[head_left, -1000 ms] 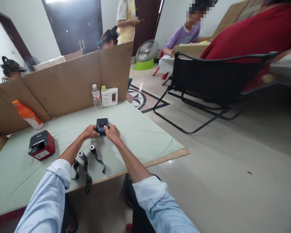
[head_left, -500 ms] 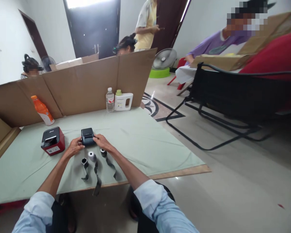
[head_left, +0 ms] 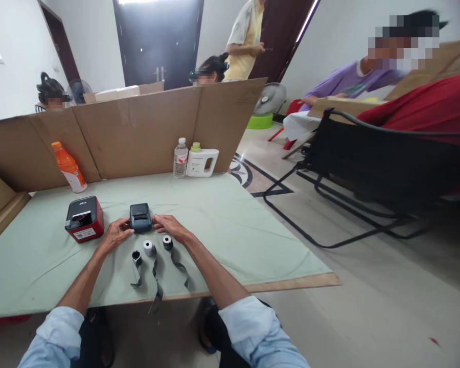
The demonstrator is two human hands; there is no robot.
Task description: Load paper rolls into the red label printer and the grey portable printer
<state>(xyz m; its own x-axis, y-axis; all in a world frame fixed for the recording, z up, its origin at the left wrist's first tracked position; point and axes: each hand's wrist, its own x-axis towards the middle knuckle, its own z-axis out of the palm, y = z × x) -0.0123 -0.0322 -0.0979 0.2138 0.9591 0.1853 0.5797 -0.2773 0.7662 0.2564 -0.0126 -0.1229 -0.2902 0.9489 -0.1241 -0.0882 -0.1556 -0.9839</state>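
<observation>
Evidently the small dark device (head_left: pixel 140 218) is what both hands attend to: it sits flat on the pale green tabletop (head_left: pixel 237 230), just right of the red-and-black box (head_left: pixel 85 220) and beyond three narrow rolls (head_left: pixel 150 249) that trail dark, curling strips.

From where I stand, the left hand (head_left: pixel 117 233) is at the device's left side, thumb apart from the fingers, its tip near the close corner; whether they press on the casing I cannot tell. The right hand (head_left: pixel 171 226) comes in from the other side, fingers close together and loosely bent, pinching nothing, their tips just beside the right edge; I cannot make out whether they brush it.

I would judge the device light and stiff, with a smooth plastic shell that may slide on the cloth under a one-sided push. The plain side walls look the surest hold, one hand to each, leaving the slotted top alone, since any cover there could be the delicate part. Those rolls seem light too, and round enough to wander; their solid bodies would take a grip better than the loose strips, which look easy to crease or tear.
</observation>
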